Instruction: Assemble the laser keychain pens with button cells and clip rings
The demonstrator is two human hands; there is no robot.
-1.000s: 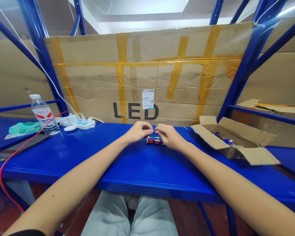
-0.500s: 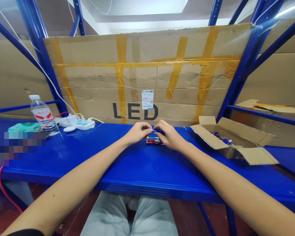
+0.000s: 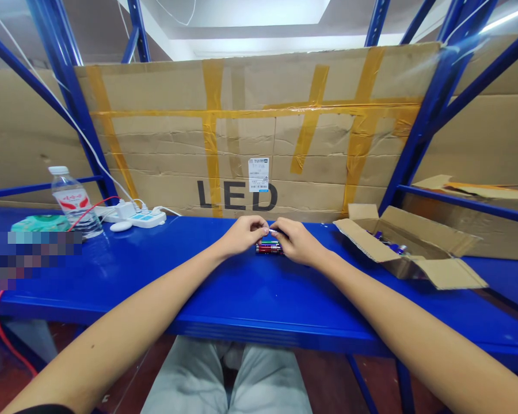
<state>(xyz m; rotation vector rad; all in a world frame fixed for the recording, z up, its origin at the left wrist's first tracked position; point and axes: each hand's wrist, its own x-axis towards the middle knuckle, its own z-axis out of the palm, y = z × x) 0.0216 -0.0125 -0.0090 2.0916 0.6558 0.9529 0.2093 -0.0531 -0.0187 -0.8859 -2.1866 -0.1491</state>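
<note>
My left hand (image 3: 247, 234) is closed, thumb and forefinger pinching the left end of a small slim tube (image 3: 273, 231). On the other end are the fingertips of my right hand (image 3: 301, 240), also closed in a pinch. Between the fingers the tube looks silvery; most of it is hidden by the hands, and its exact kind cannot be made out. Just below, several slim shiny tubes (image 3: 266, 248) in red, green and purple lie side by side on the blue table (image 3: 259, 293), partly covered by my right hand.
An open cardboard box (image 3: 408, 236) with small blue and silver items stands at right. To the left are a water bottle (image 3: 75, 201), a white power strip (image 3: 149, 218) and a teal packet (image 3: 41, 223). A large taped carton (image 3: 164, 144) rises behind the table.
The blue length of tube seen between my hands before is now out of sight, and a silvery part shows there instead. Both hands have hardly moved.
</note>
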